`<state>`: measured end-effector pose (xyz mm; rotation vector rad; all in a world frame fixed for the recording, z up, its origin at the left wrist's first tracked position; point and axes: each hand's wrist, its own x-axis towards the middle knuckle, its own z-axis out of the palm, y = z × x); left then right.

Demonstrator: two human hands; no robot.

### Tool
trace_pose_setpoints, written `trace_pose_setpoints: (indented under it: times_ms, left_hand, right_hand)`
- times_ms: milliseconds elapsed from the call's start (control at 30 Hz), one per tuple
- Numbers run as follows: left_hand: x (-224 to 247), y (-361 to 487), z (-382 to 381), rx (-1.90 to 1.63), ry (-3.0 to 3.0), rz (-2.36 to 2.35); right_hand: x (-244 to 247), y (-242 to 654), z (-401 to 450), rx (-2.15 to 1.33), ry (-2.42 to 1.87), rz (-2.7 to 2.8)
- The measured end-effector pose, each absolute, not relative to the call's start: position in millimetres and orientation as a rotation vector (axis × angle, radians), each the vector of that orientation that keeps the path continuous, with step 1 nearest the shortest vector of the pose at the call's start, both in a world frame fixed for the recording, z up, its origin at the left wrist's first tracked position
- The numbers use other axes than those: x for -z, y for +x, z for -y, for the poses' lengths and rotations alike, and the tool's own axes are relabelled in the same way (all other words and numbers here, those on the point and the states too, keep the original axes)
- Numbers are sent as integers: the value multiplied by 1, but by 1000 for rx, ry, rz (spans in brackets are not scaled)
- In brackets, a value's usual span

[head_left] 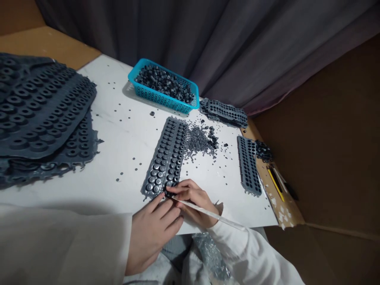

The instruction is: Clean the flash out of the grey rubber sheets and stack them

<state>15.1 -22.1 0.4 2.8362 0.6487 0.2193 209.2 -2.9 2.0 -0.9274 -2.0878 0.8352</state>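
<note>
Far left: stack of large dark grey moulded rubber sheets studded with ring shapes [38,114], draped over the left part of the white tabletop [118,130], frayed flash along the lower edges. Small loose dark bits scattered over the white surface between stack and centre.

Near edge, centre-left: left hand [151,233] in a white sleeve, palm down, fingers held close together, index and thumb tips meeting at the near end of the long grey rubber strip with rows of round studs [166,158]. Strip lies flat, running from the hands away toward the basket, slightly angled.

Rear centre: turquoise perforated plastic basket [163,89] filled with small black rubber rings, just beyond the strip's far end.

Right hand [192,200] right beside the left, touching it, fingers curled and pinching a small dark piece at the strip's near corner; thin pale stick-like tool [208,213] running along under the fingers toward the wrist. Exact grip on the tool: cannot tell.

Right of strip: heap of small grey punched-out crumbs and a few black rings [200,140]. Further right: second narrower grey strip with empty holes [248,166], and a pile of similar emptied strips [225,113] behind it near the table edge. Yellow-and-black tool [276,183] on the brown board at far right.
</note>
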Motion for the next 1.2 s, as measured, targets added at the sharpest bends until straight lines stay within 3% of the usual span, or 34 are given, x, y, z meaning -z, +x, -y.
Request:
trace_pose_setpoints:
  times_ms: [300,667,867,1033,1200]
  left_hand:
    - [-1,14,20,-208,2847,-624]
    - [-1,13,20,-116,2815,-612]
    - [-1,13,20,-133,2805,-594]
    - [-1,12,18,-160,2782,-609]
    - [6,14,24,-202,2855,-600]
  right_hand:
    - [6,212,0,-745,-875,2175]
    - [13,213,-4,-94,-806,2493]
    - [13,212,-5,53,-799,2470]
    - [1,217,-13,-44,-1028,2366]
    - [-11,216,-13,-529,-964,2120]
